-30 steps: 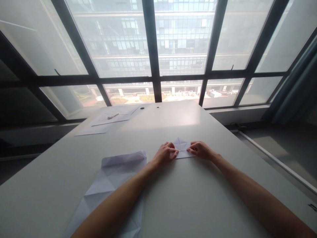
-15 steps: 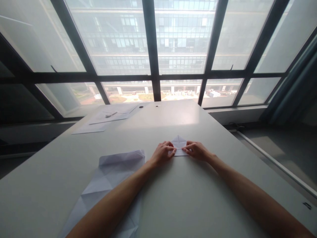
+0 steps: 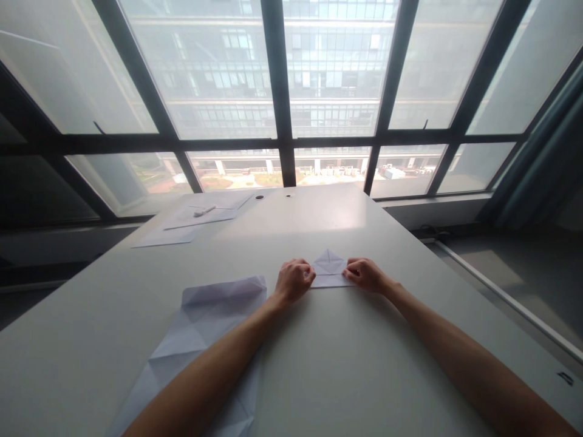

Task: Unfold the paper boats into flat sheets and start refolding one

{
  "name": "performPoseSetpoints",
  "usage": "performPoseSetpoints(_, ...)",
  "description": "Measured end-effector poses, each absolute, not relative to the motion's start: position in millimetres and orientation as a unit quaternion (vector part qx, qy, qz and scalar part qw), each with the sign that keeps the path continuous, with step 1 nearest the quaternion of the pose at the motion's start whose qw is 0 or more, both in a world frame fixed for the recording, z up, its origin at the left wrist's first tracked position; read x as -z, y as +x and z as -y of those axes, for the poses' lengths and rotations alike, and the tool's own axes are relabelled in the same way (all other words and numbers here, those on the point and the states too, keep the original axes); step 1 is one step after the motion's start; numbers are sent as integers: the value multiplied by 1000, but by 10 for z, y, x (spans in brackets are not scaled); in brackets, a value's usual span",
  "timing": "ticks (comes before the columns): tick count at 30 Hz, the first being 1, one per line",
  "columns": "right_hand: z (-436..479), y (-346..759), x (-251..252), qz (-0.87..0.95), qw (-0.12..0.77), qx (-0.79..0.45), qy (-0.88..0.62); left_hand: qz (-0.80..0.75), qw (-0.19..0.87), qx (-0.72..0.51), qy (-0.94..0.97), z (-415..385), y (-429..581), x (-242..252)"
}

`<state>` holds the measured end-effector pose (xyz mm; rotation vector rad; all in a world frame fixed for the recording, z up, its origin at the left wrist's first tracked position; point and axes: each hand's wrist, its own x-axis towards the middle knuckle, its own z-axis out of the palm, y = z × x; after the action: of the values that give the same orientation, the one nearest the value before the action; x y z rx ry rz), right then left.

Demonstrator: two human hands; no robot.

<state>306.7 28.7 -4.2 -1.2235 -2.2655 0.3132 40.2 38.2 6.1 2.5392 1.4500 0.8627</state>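
Left grip [image 3: 295, 281] and right grip [image 3: 364, 275] hold folded paper [image 3: 330, 264].

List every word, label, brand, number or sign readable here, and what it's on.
No readable text anywhere.
Folded paper: no lettering visible.
Dark mark near the view's right edge: too small and blurred to tell whether it is lettering.

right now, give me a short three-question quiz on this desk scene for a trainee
1. True or false: the left hand and right hand are at opposite sides of the folded paper.
2. Which lies nearer the window: a) the creased sheet or b) the flat papers?
3. Fill in: the ____ forearm hides part of the creased sheet from view.

Key: 1. True; 2. b; 3. left
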Motion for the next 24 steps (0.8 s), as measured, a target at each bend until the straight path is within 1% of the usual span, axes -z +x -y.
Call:
performPoseSetpoints(8, -290, 3040, 58, 838, 265, -112, -464, -460, 30, -267, 846, -416, 382, -4)
performPoseSetpoints(15, -274, 3008, 49, 839, 268, -104, -461, -320, 107, -274, 900, -502, 366, 114)
performPoseSetpoints(21, -291, 3024, 115, 837, 281, -103, -457, -332, 116, -270, 896, -476, 373, 121)
performPoseSetpoints(24, -304, 3046, 147, 841, 268, -93, -461, -337, 118, -263, 896, -463, 365, 97)
